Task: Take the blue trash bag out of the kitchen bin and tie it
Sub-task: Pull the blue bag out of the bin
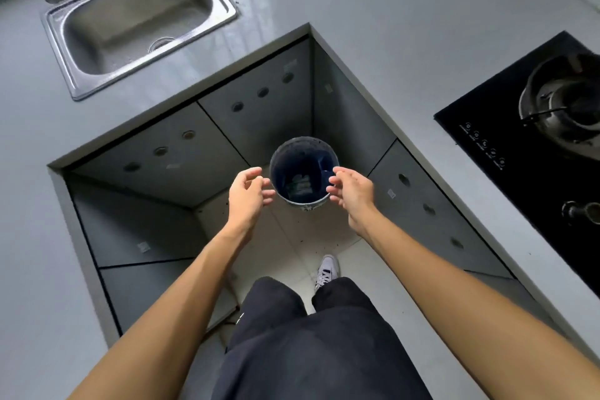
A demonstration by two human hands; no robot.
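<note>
One round bin (303, 203), pale rim, on the tiled floor in the inner corner of the L-shaped counter (389, 10). One blue trash bag (292, 169), thin glossy plastic, lining the bin, still inside; scraps at the bottom. Two bare hands: left hand (248, 195) and right hand (352, 193), one at each side of the rim, fingers spread and slightly curled, grasping nothing. One rectangular stainless steel sink (224, 10), brushed finish. One black glass hob (506, 153), two burners visible. One white shoe (327, 271).
</note>
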